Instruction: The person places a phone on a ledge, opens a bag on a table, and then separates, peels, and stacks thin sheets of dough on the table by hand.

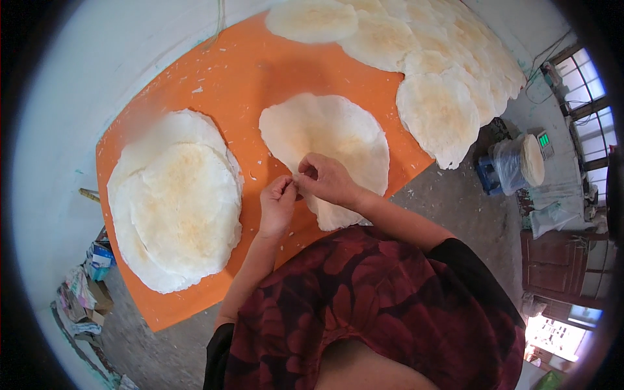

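Observation:
A thin round flatbread (341,131) lies on the orange table covering (234,83) in front of me, its near left edge drawn inward at my hands. My left hand (280,202) pinches at that edge with curled fingers. Touching or nearly touching it, my right hand (327,180) pinches the same edge, thumb and forefinger together, and lies partly over the bread. Whatever small bit is between the fingertips is hidden. To the left sits a stack of the same flatbreads (180,204), with uneven, layered edges.
Many overlapping flatbreads (438,44) cover the table's far right. Small crumbs dot the orange covering. Beyond the table's right edge, a scale with a green display (543,139) stands by a plastic-wrapped stack of flatbreads (531,161). Boxes and bags (95,292) lie on the floor at left.

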Action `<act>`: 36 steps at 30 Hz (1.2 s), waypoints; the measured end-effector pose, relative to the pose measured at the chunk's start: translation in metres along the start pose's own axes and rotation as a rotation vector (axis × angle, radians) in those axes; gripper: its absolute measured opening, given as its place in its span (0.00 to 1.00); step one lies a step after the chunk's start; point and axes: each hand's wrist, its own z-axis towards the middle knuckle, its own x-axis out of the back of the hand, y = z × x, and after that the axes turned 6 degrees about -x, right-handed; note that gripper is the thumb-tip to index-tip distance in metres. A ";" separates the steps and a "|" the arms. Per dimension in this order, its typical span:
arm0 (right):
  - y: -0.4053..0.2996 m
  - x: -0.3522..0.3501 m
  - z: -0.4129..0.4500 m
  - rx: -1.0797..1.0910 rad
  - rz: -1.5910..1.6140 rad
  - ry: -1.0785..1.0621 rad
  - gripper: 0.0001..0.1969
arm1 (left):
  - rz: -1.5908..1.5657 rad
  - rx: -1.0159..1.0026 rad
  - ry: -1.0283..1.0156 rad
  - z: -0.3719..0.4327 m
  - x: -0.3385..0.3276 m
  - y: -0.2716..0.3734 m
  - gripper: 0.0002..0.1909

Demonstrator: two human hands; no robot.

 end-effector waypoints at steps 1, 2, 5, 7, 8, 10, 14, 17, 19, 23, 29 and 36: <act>0.002 0.000 0.001 0.014 0.015 0.003 0.10 | -0.001 0.000 -0.001 0.000 0.000 0.000 0.07; 0.003 -0.001 0.000 0.013 0.014 0.004 0.10 | -0.019 0.024 0.006 0.000 0.000 -0.001 0.07; 0.002 0.000 -0.001 0.048 -0.133 -0.021 0.07 | -0.049 0.051 0.028 0.000 -0.001 -0.004 0.07; -0.001 0.001 -0.001 0.157 -0.210 0.122 0.07 | -0.060 0.056 0.040 0.000 0.000 -0.008 0.07; 0.002 0.005 0.001 0.155 -0.212 0.124 0.07 | -0.063 0.114 0.116 0.001 0.004 -0.011 0.07; 0.013 0.018 0.009 0.046 -0.163 0.257 0.07 | -0.061 0.166 0.207 0.001 0.013 -0.016 0.07; 0.056 0.033 0.012 -0.166 0.061 0.269 0.05 | -0.183 0.254 0.346 -0.003 0.030 -0.038 0.06; 0.035 0.023 -0.001 -0.034 -0.036 0.157 0.05 | -0.151 0.233 0.348 0.009 0.031 -0.035 0.05; 0.027 0.013 -0.005 0.036 -0.088 0.150 0.06 | -0.108 0.167 0.352 0.031 0.026 -0.016 0.05; 0.013 0.006 -0.007 0.086 -0.198 -0.005 0.07 | 0.072 0.266 0.118 0.083 0.029 0.006 0.06; -0.004 0.024 0.021 -0.353 0.369 0.221 0.19 | 0.941 -0.235 -0.297 0.098 -0.023 0.019 0.10; -0.051 0.110 0.029 -0.310 0.513 0.050 0.09 | 0.110 -0.028 -0.083 0.088 0.002 0.064 0.12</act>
